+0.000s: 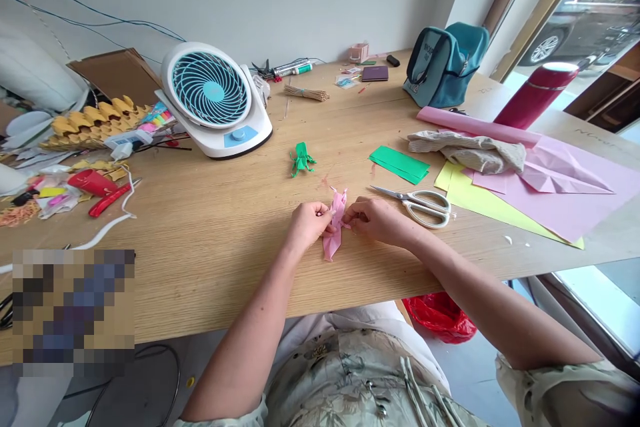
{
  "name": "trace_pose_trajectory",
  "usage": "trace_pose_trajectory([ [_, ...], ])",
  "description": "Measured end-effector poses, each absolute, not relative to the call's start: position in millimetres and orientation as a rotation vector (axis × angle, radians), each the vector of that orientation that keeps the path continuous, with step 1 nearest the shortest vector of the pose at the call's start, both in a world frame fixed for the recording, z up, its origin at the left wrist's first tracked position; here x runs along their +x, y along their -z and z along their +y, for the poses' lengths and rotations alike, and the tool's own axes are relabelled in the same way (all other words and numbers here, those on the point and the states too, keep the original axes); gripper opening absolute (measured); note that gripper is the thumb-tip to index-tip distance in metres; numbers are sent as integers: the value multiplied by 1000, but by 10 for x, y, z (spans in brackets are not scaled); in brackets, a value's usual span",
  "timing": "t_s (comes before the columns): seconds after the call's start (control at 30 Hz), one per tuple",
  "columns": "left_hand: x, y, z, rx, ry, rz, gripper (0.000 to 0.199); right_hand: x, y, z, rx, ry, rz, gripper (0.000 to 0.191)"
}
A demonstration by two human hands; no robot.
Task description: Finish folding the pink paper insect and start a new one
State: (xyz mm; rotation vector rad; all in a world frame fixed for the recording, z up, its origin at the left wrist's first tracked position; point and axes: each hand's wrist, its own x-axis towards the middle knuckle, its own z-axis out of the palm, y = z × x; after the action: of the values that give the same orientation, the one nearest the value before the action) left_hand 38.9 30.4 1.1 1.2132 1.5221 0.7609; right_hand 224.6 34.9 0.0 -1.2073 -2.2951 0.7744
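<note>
Centrally, near the bench [200,250] edge, with open surface leftward, left hand [309,221] and right hand [373,218] pinch pink paper [332,244], narrow and creased.

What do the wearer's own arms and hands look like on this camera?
Both the left hand and the right hand are bare: no gloves, watch or bracelet visible. The forearms are uncovered too. The left sleeve and right sleeve are loose, pale grey-green, with a darker leafy print.

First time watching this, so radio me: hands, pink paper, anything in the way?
Left hand and right hand pinching folded pink paper from either side. Scissors beside right hand, apparently not in the way.
</note>
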Motion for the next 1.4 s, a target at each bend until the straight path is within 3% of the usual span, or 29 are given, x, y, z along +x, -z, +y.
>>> trace_pose_trajectory([
  [0.27,399,-33,297,1230,-747,1528,30,2345,-125,322,-922,-829,-2470,26],
  [0.43,394,5,323,1213,-732,1535,30,2462,-81,373,-840,-1096,-2419,34],
  [0.63,392,7,331,1198,-722,1516,26,2409,-29,393,-777,-743,-2469,25],
  [0.8,381,17,343,1196,-716,1481,27,2336,-32,386,-584,-652,-2469,20],
  [1.13,375,19,336,1217,-695,1506,25,2277,-31,346,-1117,-915,-2084,8],
  [1.4,399,-53,310,1210,-678,1525,28,2399,-68,399,-1069,-838,-2255,18],
])
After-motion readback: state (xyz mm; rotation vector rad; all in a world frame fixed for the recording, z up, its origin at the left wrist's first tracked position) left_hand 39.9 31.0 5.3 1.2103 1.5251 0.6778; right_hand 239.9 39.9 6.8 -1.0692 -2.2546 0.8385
